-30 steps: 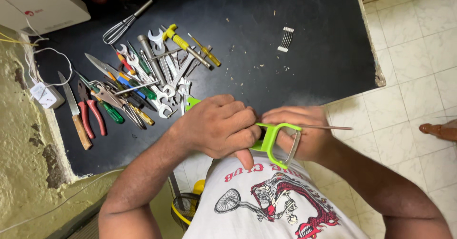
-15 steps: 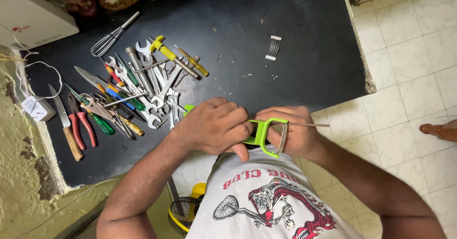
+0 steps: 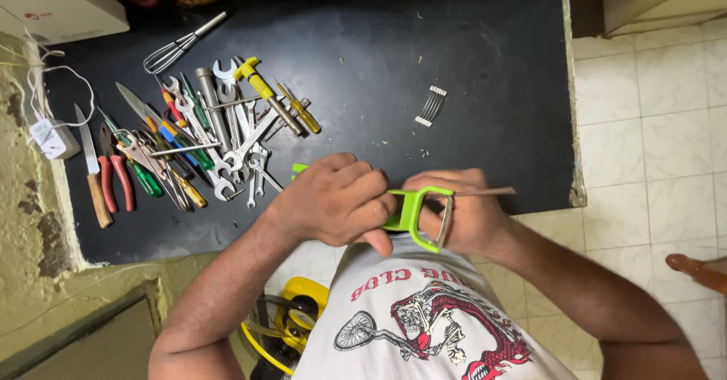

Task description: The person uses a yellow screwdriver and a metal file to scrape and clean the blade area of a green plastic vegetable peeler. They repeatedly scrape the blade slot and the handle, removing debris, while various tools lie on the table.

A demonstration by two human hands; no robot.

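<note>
Both hands close on a green plastic peeler (image 3: 415, 215): left hand (image 3: 337, 202) curled round its handle, right hand (image 3: 462, 213) pinching a thin metal rod (image 3: 485, 192) above the dark counter (image 3: 469, 62).

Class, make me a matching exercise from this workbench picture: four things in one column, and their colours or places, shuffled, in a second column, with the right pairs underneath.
Things:
1. peeler
2. whisk
3. pliers
4. blade set

Descriptions:
A. red handles, at the left end of the tool pile
B. lime green, held in both hands
C. lying alone on the dark counter, right of the tools
D. bare metal wire, at the far edge of the tool pile

Pairs: 1-B, 2-D, 3-A, 4-C
</note>
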